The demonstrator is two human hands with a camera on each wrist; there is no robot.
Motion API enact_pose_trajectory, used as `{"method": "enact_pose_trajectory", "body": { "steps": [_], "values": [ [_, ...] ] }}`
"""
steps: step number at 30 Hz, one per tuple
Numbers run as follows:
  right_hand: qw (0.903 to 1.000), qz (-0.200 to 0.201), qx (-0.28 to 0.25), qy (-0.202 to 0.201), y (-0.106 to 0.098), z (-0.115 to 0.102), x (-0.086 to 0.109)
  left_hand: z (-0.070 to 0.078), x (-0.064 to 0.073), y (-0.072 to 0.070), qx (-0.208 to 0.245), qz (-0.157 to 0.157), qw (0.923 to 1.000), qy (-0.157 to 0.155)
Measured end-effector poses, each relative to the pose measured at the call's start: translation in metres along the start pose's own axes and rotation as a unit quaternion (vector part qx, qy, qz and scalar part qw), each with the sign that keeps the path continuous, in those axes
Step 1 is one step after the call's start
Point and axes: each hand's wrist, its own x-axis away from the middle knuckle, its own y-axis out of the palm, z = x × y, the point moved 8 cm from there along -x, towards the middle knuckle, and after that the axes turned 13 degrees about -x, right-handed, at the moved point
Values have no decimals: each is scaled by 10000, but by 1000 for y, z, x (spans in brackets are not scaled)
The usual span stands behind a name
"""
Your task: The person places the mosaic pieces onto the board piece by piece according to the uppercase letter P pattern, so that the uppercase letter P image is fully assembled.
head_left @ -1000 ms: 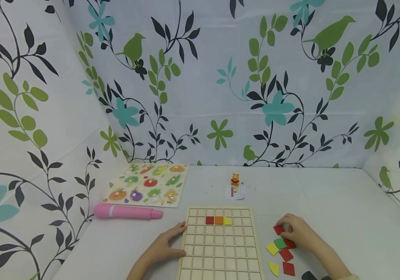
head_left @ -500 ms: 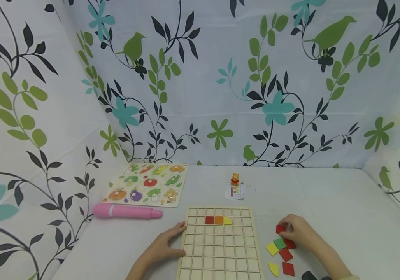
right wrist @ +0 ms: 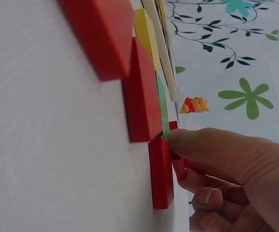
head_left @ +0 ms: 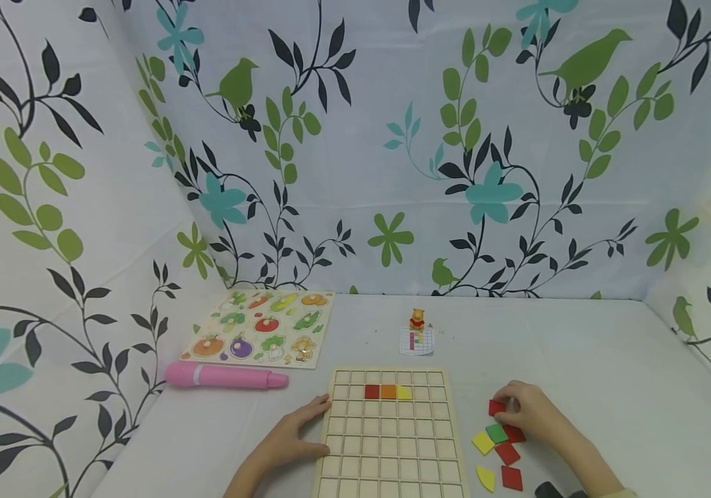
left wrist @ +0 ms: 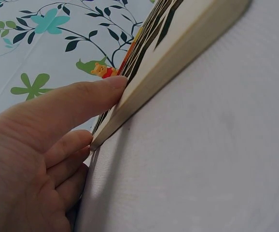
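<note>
A pale wooden grid board lies on the white table, with a red, an orange and a yellow tile in one row near its far end. My left hand touches the board's left edge with thumb and fingers spread; in the left wrist view the thumb lies along that edge. To the board's right, my right hand pinches a red tile between thumb and fingers. Close by are a green tile, yellow tiles and several red tiles.
A small bear figure stands at a printed grid card beyond the board. A vegetable puzzle board and a pink stick-shaped object lie at the left. A dark object shows beside the right forearm. Patterned cloth hangs behind.
The pinched red tile has turned from slanted to nearly square-on and shifted very slightly, staying above the loose tiles. My left hand and the board have not moved.
</note>
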Motion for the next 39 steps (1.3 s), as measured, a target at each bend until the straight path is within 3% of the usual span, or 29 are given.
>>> {"method": "enact_pose_trajectory", "body": {
  "steps": [6, 17, 25, 39],
  "values": [
    [10000, 98, -6, -7, -2, -9, -2, 0, 0, 0, 113, 17, 9999, 33],
    [9959, 136, 168, -877, -2, -53, -19, 2, 2, -2, 115, 62, 9999, -48],
    [9897, -26, -32, -1431, 8, -83, -30, 0, 1, -1, 59, 61, 10000, -18],
    [9815, -327, -398, -1844, 37, -118, -46, -2, 2, -1, 64, 43, 10000, -47]
  ]
}}
